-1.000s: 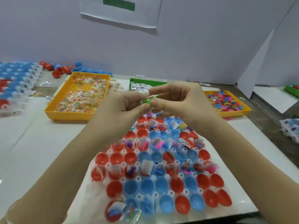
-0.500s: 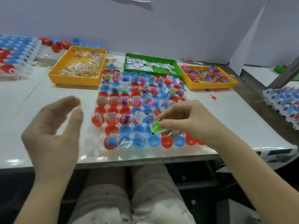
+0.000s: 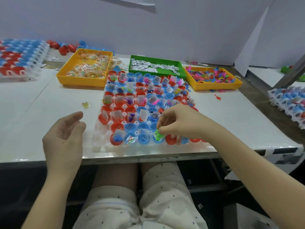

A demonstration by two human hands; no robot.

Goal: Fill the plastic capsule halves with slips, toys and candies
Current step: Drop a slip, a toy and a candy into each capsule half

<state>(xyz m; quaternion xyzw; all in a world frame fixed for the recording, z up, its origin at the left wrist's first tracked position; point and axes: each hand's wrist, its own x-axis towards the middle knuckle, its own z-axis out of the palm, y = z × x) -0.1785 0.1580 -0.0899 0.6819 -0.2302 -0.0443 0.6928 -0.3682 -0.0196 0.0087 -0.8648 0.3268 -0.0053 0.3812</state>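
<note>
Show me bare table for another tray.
Widest patch: left of the capsule tray, in front of the candy tray, bare but for one stray candy; the left hand hovers over it. Smaller patch: right of the capsule tray, in front of the toy tray. Back row: crowded.

Right hand pinching green toy over blue capsule half at 6 o'clock of tray, left hand empty at 9 o'clock
</note>
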